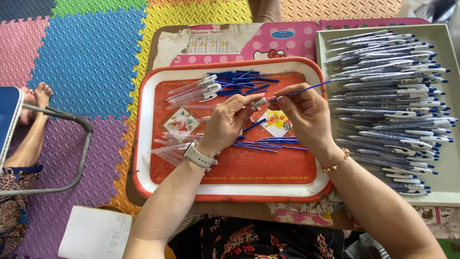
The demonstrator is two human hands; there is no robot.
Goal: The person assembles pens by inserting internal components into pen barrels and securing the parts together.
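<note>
Red and white, the big plastic tray [143, 144] sits on a low desk [163, 43] with a pink picture top. Only the head view shows the scene, looking straight down.

The left hand [230, 122] wears a white watch [196, 156]. Its fingers are closed around a small clear pen barrel [258, 102]. The right hand [306, 112] wears a gold bead bracelet [335, 163]. Its fingers pinch a thin blue ink refill [306, 89], and the near end of the refill meets the barrel, just above the middle of the tray.

On the tray lie more loose blue refills [239, 79] at the top and some more near the wrists [268, 144]. Clear empty barrels [191, 91] lie at the upper left. To the right, a grey tray [445, 192] is full of finished blue and white pens [393, 105].

I think the thin refill could bend or slip if it is pushed in crooked. The barrel is small and smooth, so it could pop out of the fingers and roll among the others.

On the colourful foam floor mat [86, 57], another person's bare foot [40, 93] rests at the left, next to a grey metal frame [84, 144]. A white notebook [96, 235] lies near the bottom.
</note>
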